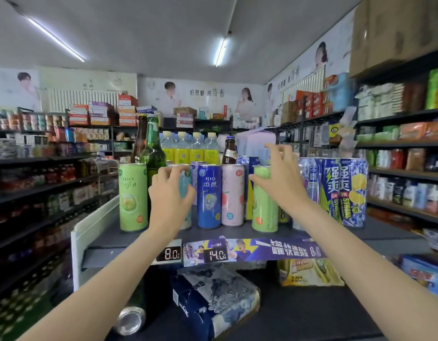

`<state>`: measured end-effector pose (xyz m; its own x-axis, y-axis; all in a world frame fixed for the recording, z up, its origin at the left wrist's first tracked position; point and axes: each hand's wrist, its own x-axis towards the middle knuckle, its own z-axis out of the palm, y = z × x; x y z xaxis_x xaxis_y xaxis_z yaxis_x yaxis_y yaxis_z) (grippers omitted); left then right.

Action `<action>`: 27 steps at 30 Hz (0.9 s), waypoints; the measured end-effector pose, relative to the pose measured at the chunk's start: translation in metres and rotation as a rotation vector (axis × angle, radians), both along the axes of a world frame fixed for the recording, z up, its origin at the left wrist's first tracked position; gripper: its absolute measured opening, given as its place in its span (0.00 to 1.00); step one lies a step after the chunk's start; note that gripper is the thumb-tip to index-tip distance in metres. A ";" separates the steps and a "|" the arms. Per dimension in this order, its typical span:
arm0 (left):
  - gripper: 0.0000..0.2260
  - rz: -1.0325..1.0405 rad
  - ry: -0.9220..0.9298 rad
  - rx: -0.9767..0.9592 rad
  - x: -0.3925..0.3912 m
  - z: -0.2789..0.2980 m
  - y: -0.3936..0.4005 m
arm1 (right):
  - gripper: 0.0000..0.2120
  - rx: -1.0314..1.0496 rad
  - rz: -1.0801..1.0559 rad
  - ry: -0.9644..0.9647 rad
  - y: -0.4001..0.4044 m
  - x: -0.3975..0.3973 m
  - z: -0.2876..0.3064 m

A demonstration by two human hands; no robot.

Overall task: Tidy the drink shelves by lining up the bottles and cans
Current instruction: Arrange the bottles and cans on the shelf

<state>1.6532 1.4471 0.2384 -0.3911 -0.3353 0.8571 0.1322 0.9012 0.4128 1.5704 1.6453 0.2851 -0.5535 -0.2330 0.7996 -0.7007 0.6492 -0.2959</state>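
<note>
On the grey top shelf (107,242) several slim cans stand in a loose front row: a green can (133,198) at the left, a dark blue RIO can (209,195), a pink can (232,195) and a second green can (262,207). My left hand (171,195) grips a light blue can (187,205), which it mostly hides, with fingers at its top and thumb across its front. My right hand (279,178) is at the second green can's top, thumb touching its front and fingers raised loosely above it.
Behind the row stand a green glass bottle (152,148), brown bottles (229,151) and yellow-labelled bottles (188,148). Tall blue-yellow cans (345,190) fill the shelf's right. Below lie a dark blue carton (213,296), a can on its side (131,318) and a yellow pack (309,271).
</note>
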 end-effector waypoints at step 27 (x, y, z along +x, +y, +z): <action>0.21 0.121 -0.641 -0.373 -0.053 0.081 -0.025 | 0.22 0.445 -0.033 -0.387 -0.126 -0.130 0.108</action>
<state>1.5997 1.4217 0.3196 -0.8308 -0.1392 0.5388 -0.1402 0.9893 0.0395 1.4406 1.5192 0.3927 -0.7979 -0.4780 0.3672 -0.5738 0.7889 -0.2200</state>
